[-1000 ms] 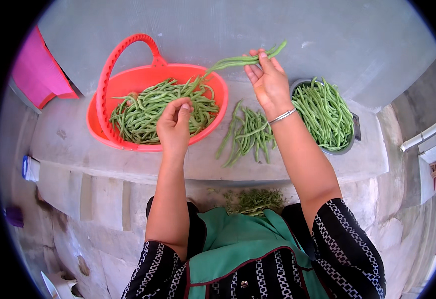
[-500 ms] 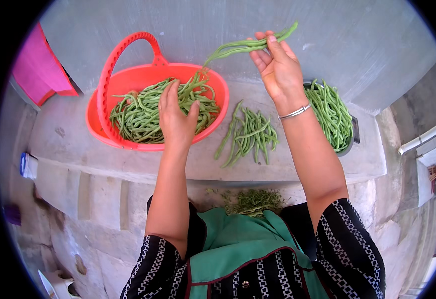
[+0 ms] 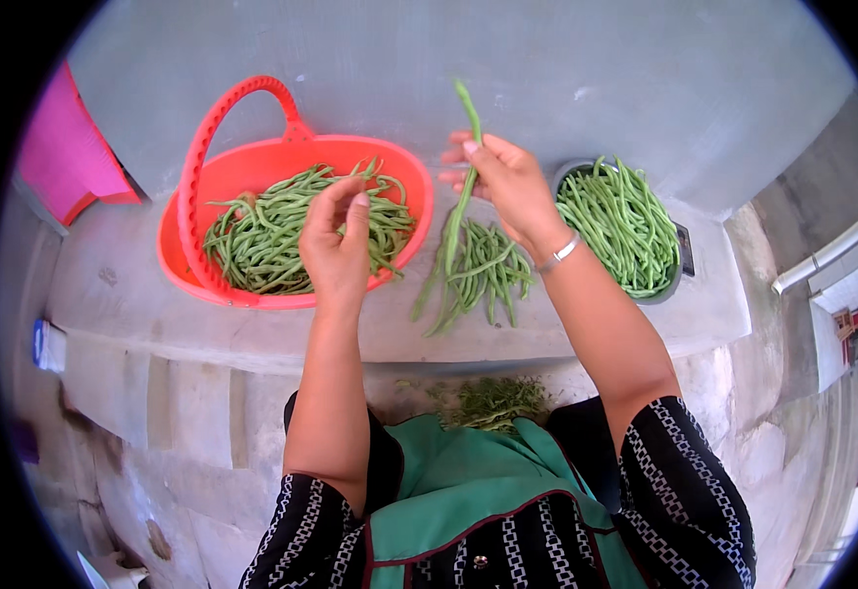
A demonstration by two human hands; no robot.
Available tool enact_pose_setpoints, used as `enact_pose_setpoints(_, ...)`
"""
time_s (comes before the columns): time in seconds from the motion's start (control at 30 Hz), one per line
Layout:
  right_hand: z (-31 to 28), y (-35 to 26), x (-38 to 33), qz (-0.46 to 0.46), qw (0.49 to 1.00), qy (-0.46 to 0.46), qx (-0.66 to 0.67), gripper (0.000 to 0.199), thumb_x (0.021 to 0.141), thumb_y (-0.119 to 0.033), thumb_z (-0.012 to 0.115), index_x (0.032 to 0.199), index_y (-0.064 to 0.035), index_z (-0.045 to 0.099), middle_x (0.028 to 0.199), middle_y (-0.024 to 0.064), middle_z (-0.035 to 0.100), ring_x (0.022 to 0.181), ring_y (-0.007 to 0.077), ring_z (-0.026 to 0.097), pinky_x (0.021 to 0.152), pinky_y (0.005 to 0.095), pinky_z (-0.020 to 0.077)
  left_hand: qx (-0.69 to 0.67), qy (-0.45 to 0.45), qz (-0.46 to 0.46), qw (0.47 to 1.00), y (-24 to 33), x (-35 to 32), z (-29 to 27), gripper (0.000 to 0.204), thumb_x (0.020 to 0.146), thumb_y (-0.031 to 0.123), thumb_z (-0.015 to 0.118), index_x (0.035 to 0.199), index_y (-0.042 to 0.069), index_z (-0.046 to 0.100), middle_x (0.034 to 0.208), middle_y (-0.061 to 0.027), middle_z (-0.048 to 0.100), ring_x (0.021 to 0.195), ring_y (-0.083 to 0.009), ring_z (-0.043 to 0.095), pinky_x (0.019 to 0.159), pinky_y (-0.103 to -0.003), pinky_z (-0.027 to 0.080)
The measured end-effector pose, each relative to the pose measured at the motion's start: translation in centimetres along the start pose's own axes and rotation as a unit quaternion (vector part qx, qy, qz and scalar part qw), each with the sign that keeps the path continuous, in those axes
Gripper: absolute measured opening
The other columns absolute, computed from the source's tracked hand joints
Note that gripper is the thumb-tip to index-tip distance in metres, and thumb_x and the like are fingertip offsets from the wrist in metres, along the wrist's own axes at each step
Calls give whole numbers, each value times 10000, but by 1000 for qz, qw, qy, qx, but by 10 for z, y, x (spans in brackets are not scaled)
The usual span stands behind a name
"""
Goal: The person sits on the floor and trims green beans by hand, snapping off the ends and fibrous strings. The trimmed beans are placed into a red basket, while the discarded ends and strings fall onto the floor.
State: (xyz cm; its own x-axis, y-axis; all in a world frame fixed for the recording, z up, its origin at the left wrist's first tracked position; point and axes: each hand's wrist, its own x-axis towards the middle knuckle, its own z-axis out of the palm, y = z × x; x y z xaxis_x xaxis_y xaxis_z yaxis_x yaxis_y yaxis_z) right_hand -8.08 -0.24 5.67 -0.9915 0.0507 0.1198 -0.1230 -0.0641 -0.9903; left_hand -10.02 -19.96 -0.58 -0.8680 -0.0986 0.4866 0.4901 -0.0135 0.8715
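In my right hand (image 3: 512,187) a few long green beans (image 3: 465,187) are pinched between thumb and fingers. They hang nearly upright, their lower ends over a small pile of green beans (image 3: 493,270) on the ledge. My left hand (image 3: 336,240) hovers at the near right side of the red plastic basket (image 3: 176,257), above its beans. Its fingers are bent, the thumb stands apart, and I see nothing held. Many green beans (image 3: 272,231) fill the basket's bottom. Right of the pile, a dark round bowl (image 3: 666,293) is heaped with green beans (image 3: 620,226).
The grey concrete ledge (image 3: 193,329) runs along a grey wall (image 3: 370,88). Below its front edge lies a heap of green scraps (image 3: 497,401). The basket's tall red handle (image 3: 193,167) arches up at its left. A pink cloth (image 3: 71,147) hangs at far left.
My right hand has moved left and down, and the beans in it have turned from lying level to upright. My left hand stays over the basket, its fingers more bent.
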Motion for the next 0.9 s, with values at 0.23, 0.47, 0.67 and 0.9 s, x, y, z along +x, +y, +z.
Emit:
enact_pose_setpoints(0.23,-33,23,-113,18,902,-83,-424,204,876,-149,632,1042,-30,632,860,54,657,770,119,622,711,258,498,-216,-270,-193,918,29,-59,67,195,913,156,592,994,-13,648,880,-26,638,767,-85,556,707,-225,449)
enact_pose_setpoints(0.47,-94,11,-139,-320,822,69,-466,209,770,-25,675,975,-68,669,894,80,647,822,212,625,680,284,505,116,-410,33,904,40,-85,81,132,875,114,616,957,12,633,758,-52,569,681,-123,518,623,-258,417)
enact_pose_setpoints(0.67,-115,23,-151,-303,801,4,-517,171,722,-48,693,889,-63,660,834,60,610,754,248,593,624,328,490,170,-437,143,872,40,-90,98,152,792,43,670,933,2,631,751,-101,559,640,-212,522,586,-292,431)
enact_pose_setpoints(0.9,-108,25,-149,-317,801,57,-504,102,743,-103,675,822,-57,630,751,71,567,687,255,586,577,355,474,106,-424,-2,899,42,-94,101,137,837,65,657,957,2,638,786,-53,612,658,-110,561,620,-251,470)
